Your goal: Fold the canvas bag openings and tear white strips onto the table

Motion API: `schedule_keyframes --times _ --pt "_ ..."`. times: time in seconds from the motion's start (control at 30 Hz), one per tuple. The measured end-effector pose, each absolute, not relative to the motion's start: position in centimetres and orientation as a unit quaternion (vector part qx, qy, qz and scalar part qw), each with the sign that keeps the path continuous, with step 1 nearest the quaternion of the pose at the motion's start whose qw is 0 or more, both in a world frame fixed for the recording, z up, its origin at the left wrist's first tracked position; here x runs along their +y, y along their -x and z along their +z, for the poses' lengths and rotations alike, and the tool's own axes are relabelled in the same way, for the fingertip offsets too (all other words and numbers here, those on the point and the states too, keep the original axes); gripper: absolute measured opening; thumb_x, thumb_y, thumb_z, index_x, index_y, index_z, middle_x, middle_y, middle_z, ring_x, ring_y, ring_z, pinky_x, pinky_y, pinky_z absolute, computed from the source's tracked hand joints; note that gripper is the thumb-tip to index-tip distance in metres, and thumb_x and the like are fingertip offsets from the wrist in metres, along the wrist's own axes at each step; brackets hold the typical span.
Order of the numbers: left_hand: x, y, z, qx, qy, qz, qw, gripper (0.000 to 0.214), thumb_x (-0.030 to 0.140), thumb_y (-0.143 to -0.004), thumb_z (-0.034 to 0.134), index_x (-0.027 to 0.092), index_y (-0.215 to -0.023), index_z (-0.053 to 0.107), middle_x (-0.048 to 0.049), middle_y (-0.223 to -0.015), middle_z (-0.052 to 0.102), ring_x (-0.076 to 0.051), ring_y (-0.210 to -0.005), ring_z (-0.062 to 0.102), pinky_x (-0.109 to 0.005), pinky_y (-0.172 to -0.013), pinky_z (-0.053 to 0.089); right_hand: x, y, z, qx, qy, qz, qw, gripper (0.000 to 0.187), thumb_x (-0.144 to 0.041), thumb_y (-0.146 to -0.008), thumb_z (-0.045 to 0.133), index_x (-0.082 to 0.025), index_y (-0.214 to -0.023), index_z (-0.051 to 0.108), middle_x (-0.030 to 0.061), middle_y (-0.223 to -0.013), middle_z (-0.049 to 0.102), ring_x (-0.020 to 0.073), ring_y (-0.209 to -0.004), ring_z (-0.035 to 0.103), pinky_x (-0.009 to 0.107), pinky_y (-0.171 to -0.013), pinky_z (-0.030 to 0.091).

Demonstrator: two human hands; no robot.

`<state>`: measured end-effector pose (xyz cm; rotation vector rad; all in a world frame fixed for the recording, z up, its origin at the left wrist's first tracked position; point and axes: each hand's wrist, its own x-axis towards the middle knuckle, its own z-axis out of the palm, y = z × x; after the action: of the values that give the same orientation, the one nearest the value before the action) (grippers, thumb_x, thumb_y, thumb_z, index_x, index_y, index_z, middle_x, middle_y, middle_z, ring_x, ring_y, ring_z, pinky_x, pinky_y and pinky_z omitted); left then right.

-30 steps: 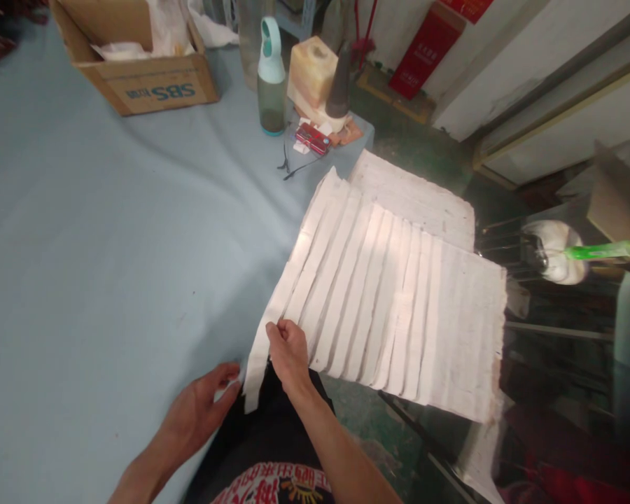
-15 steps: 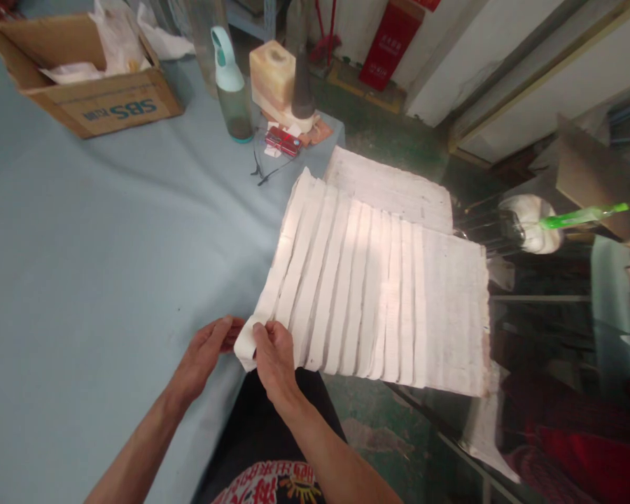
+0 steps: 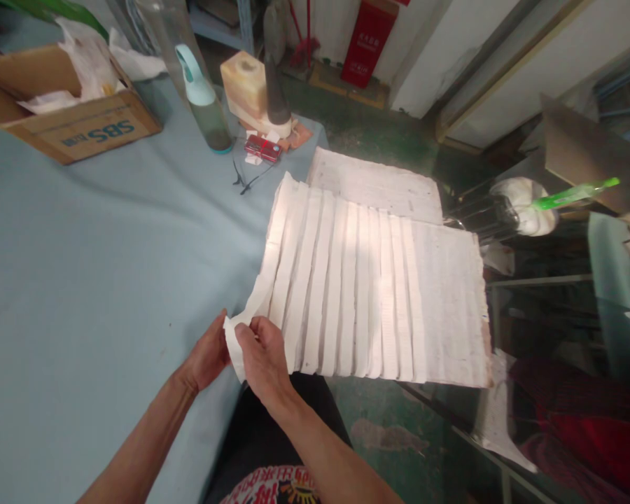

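A stack of white strips (image 3: 367,294) lies fanned out at the right edge of the grey-blue table (image 3: 94,245), on a white board. The leftmost white strip (image 3: 257,280) is lifted at its near end. My right hand (image 3: 262,357) is closed, pinching that near end from the front. My left hand (image 3: 207,353) is closed on the same end from the left, fingers behind the strip. Both hands are close together at the table's near edge, above my dark lap.
At the back stand a cardboard box (image 3: 68,115) with paper, a bottle with a mint cap (image 3: 202,101), a cream block (image 3: 246,87), a dark cone (image 3: 276,98) and a small red item (image 3: 262,147). Right of the table the floor drops away with metal frames and clutter.
My left hand has come up from beside the strip and closed on its near end. Both hands have lifted and curled that end upward. The view has shifted so everything sits further left.
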<state>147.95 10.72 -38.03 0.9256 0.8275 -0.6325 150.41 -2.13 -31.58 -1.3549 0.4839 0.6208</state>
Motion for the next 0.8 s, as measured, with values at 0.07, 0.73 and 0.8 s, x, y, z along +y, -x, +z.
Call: schedule_keyframes --times 0.07,0.73,0.8 --pt "10.4 -147.7 -38.5 0.378 -0.423 -0.271 0.778 0.055 0.069 -0.104 0.053 0.018 -0.088 0.066 0.0068 -0.061 0.056 -0.010 -0.044 0.046 -0.024 -0.046 0.041 -2.7 -151.7 -30.4 0.217 0.562 0.299 0.740 0.027 -0.046 -0.082 0.068 -0.026 -0.072 0.053 -0.0055 -0.056 0.053 0.0161 -0.050 0.052 0.028 -0.047 0.045" --pt "10.7 -145.9 -38.3 0.362 -0.434 -0.251 0.786 0.050 0.061 -0.107 0.055 0.015 -0.101 0.070 0.0013 -0.079 0.070 -0.005 -0.042 0.039 -0.020 -0.039 0.033 -5.9 -166.3 -26.0 0.179 0.465 0.315 0.808 0.027 -0.023 -0.084 0.065 -0.025 -0.062 0.050 -0.0094 -0.047 0.042 0.0089 -0.039 0.036 0.021 -0.042 0.033" --pt "11.2 -145.5 -37.9 0.351 -0.466 -0.244 0.775 0.049 0.061 -0.107 0.055 0.015 -0.094 0.068 0.0042 -0.071 0.064 -0.005 -0.041 0.036 -0.020 -0.038 0.032 -5.5 -167.3 -25.6 0.168 0.457 0.332 0.808 0.029 -0.023 -0.088 0.061 -0.025 -0.062 0.048 -0.0095 -0.046 0.040 0.0087 -0.038 0.033 0.021 -0.040 0.029"
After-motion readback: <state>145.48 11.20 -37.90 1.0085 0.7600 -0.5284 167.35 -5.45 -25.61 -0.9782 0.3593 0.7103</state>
